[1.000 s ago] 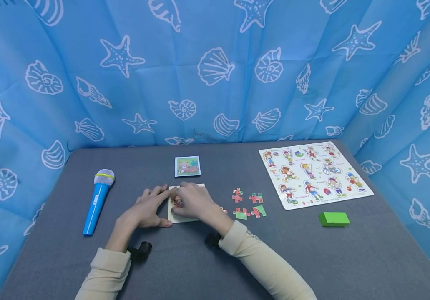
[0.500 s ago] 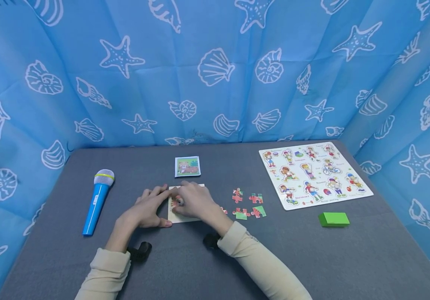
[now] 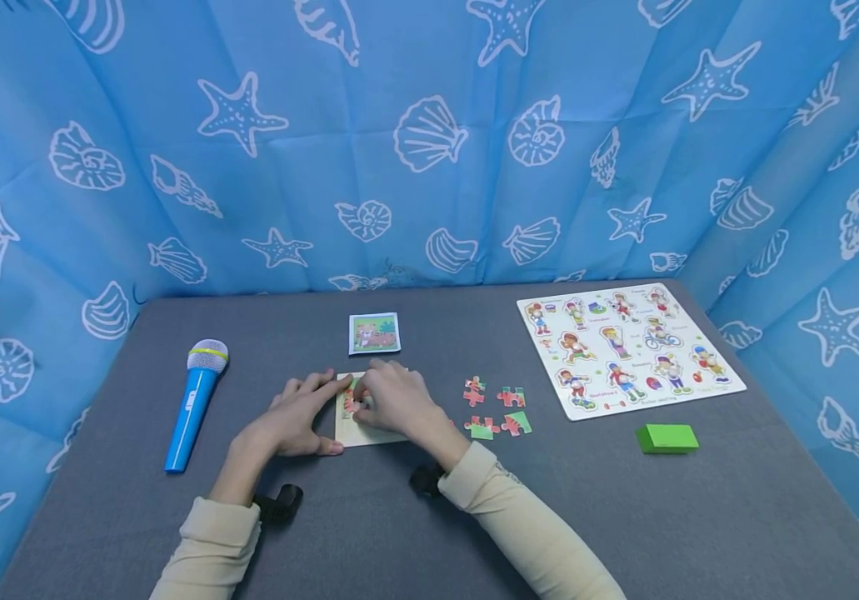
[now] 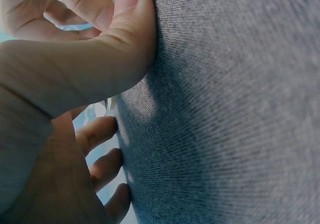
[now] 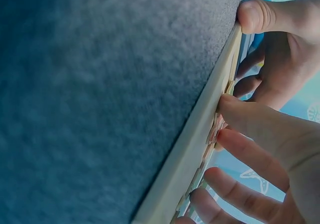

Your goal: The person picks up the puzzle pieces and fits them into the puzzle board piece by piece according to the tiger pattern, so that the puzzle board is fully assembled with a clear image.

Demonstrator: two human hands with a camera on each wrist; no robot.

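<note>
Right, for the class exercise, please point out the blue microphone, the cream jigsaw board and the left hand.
Blue microphone (image 3: 192, 407), head view, middle of the handle.
Cream jigsaw board (image 3: 366, 435), head view, bare lower part.
Left hand (image 3: 290, 421), head view, back of the hand.

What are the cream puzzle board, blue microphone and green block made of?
Cream puzzle board: likely wood or fibreboard, matte; thick pale edge.
Blue microphone: probably plastic, smooth, evenly coloured body; silvery head unclear.
Green block: perhaps painted wood or foam; matte flat faces.
</note>
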